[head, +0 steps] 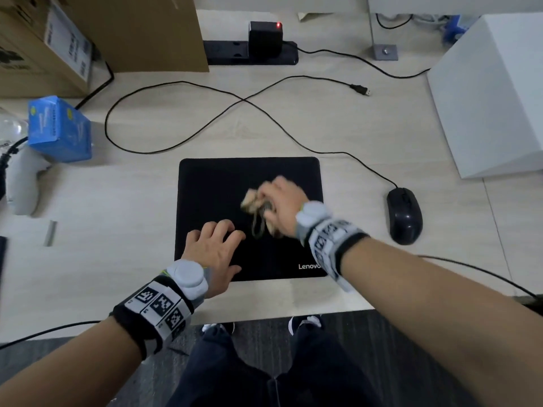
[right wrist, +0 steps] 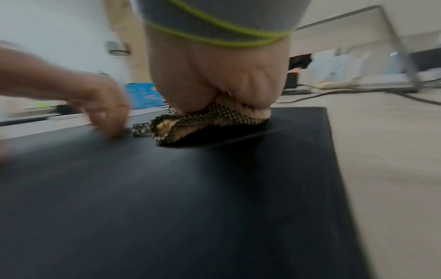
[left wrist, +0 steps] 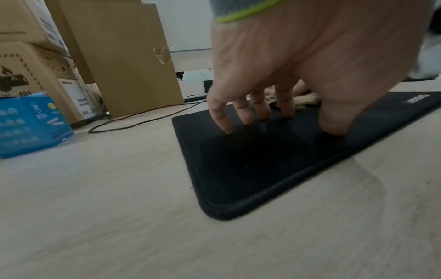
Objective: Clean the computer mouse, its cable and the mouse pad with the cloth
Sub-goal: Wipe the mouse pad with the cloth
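A black mouse pad (head: 211,189) (left wrist: 250,166) (right wrist: 167,198) lies at the desk's front middle. My right hand (head: 282,198) (right wrist: 214,83) grips a bunched tan and checked cloth (head: 255,210) (right wrist: 205,122) and presses it onto the pad's right half. My left hand (head: 211,248) (left wrist: 286,75) rests with spread fingertips on the pad's near left part. The black mouse (head: 404,215) sits on the desk right of the pad. Its cable (head: 205,124) loops across the desk to a loose USB plug (head: 360,89).
Cardboard boxes (head: 88,30) stand at the back left, and a blue box (head: 58,130) sits left of the pad. A power strip with an adapter (head: 264,42) lies at the back. A white box (head: 493,98) stands at the right.
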The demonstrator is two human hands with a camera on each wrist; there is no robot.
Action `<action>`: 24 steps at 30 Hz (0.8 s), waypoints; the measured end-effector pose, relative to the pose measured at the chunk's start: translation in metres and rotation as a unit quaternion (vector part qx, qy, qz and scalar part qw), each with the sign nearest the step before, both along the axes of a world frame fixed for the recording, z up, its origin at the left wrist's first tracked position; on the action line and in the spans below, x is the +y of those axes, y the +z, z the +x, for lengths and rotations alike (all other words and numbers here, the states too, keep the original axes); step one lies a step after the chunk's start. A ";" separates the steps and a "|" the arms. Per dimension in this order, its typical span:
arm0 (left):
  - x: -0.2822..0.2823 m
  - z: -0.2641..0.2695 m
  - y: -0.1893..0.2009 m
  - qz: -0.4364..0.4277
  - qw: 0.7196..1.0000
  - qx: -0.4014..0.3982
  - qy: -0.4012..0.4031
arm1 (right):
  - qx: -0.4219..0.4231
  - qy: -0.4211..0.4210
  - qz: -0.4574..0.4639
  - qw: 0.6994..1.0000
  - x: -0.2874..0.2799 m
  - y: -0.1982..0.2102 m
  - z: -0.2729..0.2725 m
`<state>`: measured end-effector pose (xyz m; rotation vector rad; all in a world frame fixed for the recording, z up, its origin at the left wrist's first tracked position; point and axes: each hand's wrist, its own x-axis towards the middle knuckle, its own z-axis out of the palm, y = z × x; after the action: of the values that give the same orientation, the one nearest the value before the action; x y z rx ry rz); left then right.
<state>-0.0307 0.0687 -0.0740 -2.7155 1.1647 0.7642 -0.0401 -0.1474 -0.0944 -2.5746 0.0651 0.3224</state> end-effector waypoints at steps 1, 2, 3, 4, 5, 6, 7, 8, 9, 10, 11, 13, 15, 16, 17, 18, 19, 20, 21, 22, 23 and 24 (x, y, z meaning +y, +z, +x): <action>-0.001 0.000 0.000 0.005 1.000 0.002 0.001 | 0.000 -0.038 -0.005 0.999 -0.006 0.001 0.018; -0.002 0.000 0.001 0.011 1.000 0.003 0.001 | 0.011 -0.072 -0.006 0.997 -0.011 0.003 0.034; -0.003 -0.001 0.001 0.015 1.000 0.005 0.000 | 0.025 -0.101 -0.003 0.995 -0.014 0.004 0.047; -0.004 -0.001 0.002 0.018 1.000 0.007 0.000 | 0.036 -0.123 0.001 0.992 -0.015 0.004 0.054; -0.006 -0.001 0.004 0.019 1.000 0.011 0.001 | 0.038 -0.135 0.004 0.990 -0.014 0.004 0.057; -0.006 0.000 0.005 0.021 1.000 0.016 0.001 | 0.034 -0.138 0.006 0.990 -0.011 0.004 0.053; -0.006 0.000 0.006 0.024 1.000 0.020 0.002 | 0.022 -0.134 0.010 0.991 -0.007 0.003 0.045; -0.006 0.001 0.007 0.026 0.999 0.023 0.000 | 0.008 -0.124 0.015 0.992 -0.003 0.003 0.032; -0.007 0.002 0.009 0.026 0.999 0.028 0.000 | -0.004 -0.108 0.020 0.994 0.002 0.003 0.014; -0.008 0.004 0.011 0.022 0.999 0.034 0.004 | -0.014 -0.089 0.024 0.996 0.007 0.003 -0.007; -0.010 0.006 0.012 0.013 0.999 0.038 0.009 | -0.022 -0.068 0.029 0.997 0.014 0.002 -0.029; -0.015 0.009 0.013 -0.003 0.999 0.035 0.016 | -0.023 -0.020 0.032 0.999 0.024 0.002 -0.069; -0.023 0.011 0.012 -0.007 0.999 0.030 0.017 | 0.006 0.029 0.036 0.999 0.025 0.004 -0.103; -0.026 0.010 0.011 -0.002 1.000 0.024 0.017 | 0.021 0.048 0.039 0.998 0.022 0.006 -0.115; -0.029 0.010 0.010 0.006 1.000 0.016 0.017 | 0.033 0.061 0.042 0.997 0.016 0.007 -0.121; -0.032 0.011 0.009 0.011 1.000 0.008 0.016 | 0.042 0.069 0.046 0.996 0.007 0.006 -0.122; -0.033 0.012 0.008 0.014 1.000 0.001 0.014 | 0.043 0.075 0.045 0.995 0.000 0.006 -0.118; -0.033 0.012 0.008 0.016 1.000 -0.003 0.014 | 0.037 0.078 0.042 0.995 -0.006 0.004 -0.109; -0.034 0.012 0.006 0.020 1.000 -0.005 0.016 | 0.028 0.071 0.038 0.996 -0.013 0.000 -0.096; -0.034 0.011 0.005 0.024 1.000 -0.007 0.017 | 0.015 0.046 0.037 0.998 -0.021 -0.003 -0.080; -0.035 0.010 0.005 0.028 0.999 -0.009 0.018 | 0.003 0.007 0.037 0.999 -0.029 -0.005 -0.061; -0.036 0.008 0.004 0.030 0.999 -0.010 0.022 | -0.005 -0.037 0.035 0.999 -0.037 -0.006 -0.041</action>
<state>-0.0224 0.0330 -0.0705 -2.7019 1.0648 0.7624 -0.0810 -0.1844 -0.1002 -2.4979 0.1427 0.2797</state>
